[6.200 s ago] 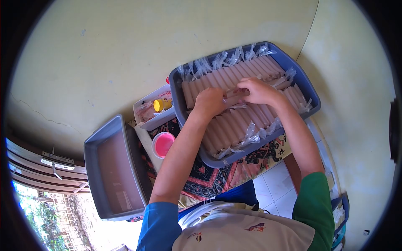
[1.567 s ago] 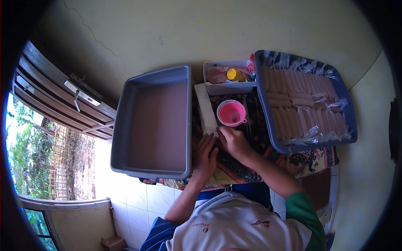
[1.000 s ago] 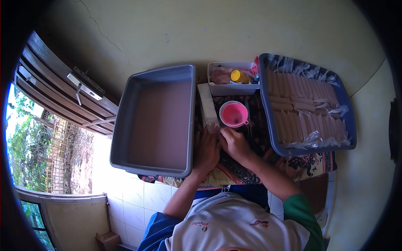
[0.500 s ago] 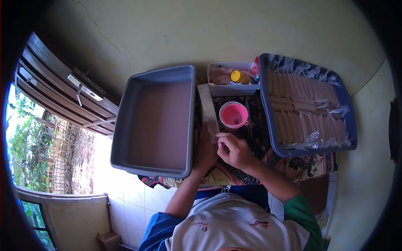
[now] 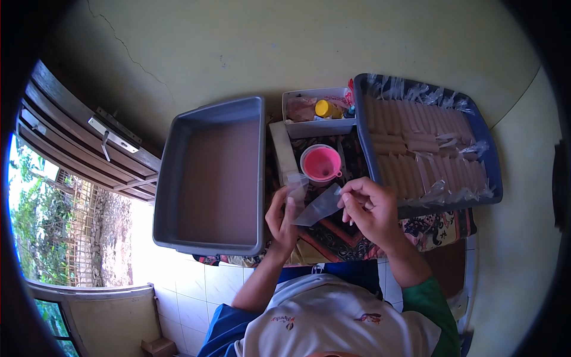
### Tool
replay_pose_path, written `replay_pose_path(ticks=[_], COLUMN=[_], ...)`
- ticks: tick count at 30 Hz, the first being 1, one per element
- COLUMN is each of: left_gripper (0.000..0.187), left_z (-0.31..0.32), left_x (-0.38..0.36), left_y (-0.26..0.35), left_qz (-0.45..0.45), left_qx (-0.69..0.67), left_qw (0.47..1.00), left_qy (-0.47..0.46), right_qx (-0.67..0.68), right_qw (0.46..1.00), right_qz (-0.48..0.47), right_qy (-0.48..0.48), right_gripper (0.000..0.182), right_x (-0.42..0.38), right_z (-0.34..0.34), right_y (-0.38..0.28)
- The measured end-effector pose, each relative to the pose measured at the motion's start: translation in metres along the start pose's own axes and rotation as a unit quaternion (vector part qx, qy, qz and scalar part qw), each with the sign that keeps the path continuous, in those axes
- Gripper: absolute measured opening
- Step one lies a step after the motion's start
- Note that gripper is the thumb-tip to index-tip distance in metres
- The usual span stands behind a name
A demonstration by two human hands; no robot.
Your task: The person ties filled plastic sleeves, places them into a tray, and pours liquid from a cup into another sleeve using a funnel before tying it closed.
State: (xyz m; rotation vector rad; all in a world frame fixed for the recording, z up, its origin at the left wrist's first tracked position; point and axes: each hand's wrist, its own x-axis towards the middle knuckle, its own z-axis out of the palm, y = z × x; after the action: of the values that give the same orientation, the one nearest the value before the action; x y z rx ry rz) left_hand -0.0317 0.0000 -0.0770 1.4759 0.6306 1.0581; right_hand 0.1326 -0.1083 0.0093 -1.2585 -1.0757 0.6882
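A clear plastic bag (image 5: pixel 319 208) stretches between my hands, its narrow end pinched by my right hand (image 5: pixel 372 211). The bag's lower left corner reaches close to my left thumb. My left hand (image 5: pixel 281 220) is closed, thumb against fingers, on more clear plastic (image 5: pixel 297 189). Just above lies a long pale strip (image 5: pixel 284 152), perhaps a stack of flat bags. A pink funnel (image 5: pixel 323 162) sits in a white round container, beyond the bag.
At left stands a grey tub (image 5: pixel 260 172) holding brownish material. A blue tub (image 5: pixel 370 160) at right has rows of filled plastic packets (image 5: pixel 434 128). A white box (image 5: pixel 319 126) with a yellow-lidded jar (image 5: pixel 324 109) is at the back. Patterned cloth (image 5: pixel 440 229) covers the table.
My right hand has moved right, drawing the clear bag out from beside my left hand. My left hand has turned, its thumb now showing. The whole view has shifted slightly.
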Motion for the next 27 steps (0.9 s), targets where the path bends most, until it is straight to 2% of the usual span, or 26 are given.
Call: replay_pose_path(ticks=[1,2,4,5,6,8,9,10,12,13,15,19,21,22,24,25,27], left_gripper=[0.043,0.043,0.054,0.062,0.062,0.050,0.041,0.041,0.023,0.023,0.011,0.011,0.011,0.011,0.009,0.009,0.008], left_z=[0.002,0.006,0.019,0.023,0.022,0.018,0.020,0.019,0.013,0.013,0.013,0.014,0.011,0.011,0.011,0.011,0.011], left_x=[-0.002,-0.003,-0.007,-0.008,-0.010,-0.014,-0.013,-0.010,-0.005,-0.006,-0.007,-0.008,-0.007,-0.007,-0.005,-0.005,-0.004], left_y=[0.018,0.022,0.029,0.036,0.039,0.045,0.051,0.052,0.055,0.055,0.053,0.046,0.047,0.046,0.045,0.046,0.048], left_qz=[0.014,0.015,0.073,0.065,0.065,0.107,0.107,0.109,0.133,0.133,0.087,0.062,0.025,0.025,-0.050,-0.049,-0.082], left_qx=[0.008,0.008,-0.128,-0.224,-0.224,-0.057,-0.051,-0.052,0.065,0.065,0.068,0.040,0.065,0.064,-0.013,-0.014,-0.046], left_qw=[1.000,1.000,0.989,0.972,0.972,0.991,0.992,0.992,0.984,0.984,0.988,0.995,0.997,0.997,0.999,0.999,0.996], left_qy=[-0.004,-0.003,0.014,-0.030,-0.031,-0.057,-0.032,-0.033,-0.101,-0.100,-0.110,-0.061,-0.024,-0.024,-0.008,-0.008,-0.002], right_qx=[0.000,-0.011,-0.023,-0.073,-0.123,-0.148,-0.174,-0.176,-0.172,-0.173,-0.161,-0.163,-0.210,-0.211,-0.331,-0.360,-0.381], right_qw=[1.000,1.000,1.000,0.996,0.988,0.985,0.980,0.980,0.978,0.978,0.980,0.980,0.967,0.967,0.926,0.914,0.909], right_qz=[0.000,-0.006,-0.012,-0.051,-0.089,-0.072,-0.056,-0.057,-0.062,-0.063,-0.075,-0.069,-0.144,-0.143,-0.181,-0.186,-0.166], right_qy=[-0.001,-0.004,-0.007,-0.011,-0.016,-0.047,-0.078,-0.076,-0.100,-0.101,-0.087,-0.091,0.010,0.011,0.028,0.024,0.018], right_gripper=[0.005,0.005,0.004,0.004,0.004,0.005,0.006,0.006,0.004,0.004,0.004,0.009,0.018,0.018,0.028,0.030,0.028], right_x=[-0.001,-0.001,-0.004,-0.006,-0.008,-0.010,-0.010,-0.009,-0.006,-0.006,-0.003,0.003,0.009,0.012,0.020,0.023,0.024], right_z=[0.001,0.001,0.002,0.001,0.000,-0.004,-0.005,-0.006,-0.004,-0.002,0.003,0.009,0.013,0.015,0.017,0.019,0.022], right_y=[0.000,-0.001,-0.005,-0.012,-0.018,-0.033,-0.037,-0.037,-0.033,-0.030,-0.024,-0.016,0.002,0.011,0.030,0.041,0.053])
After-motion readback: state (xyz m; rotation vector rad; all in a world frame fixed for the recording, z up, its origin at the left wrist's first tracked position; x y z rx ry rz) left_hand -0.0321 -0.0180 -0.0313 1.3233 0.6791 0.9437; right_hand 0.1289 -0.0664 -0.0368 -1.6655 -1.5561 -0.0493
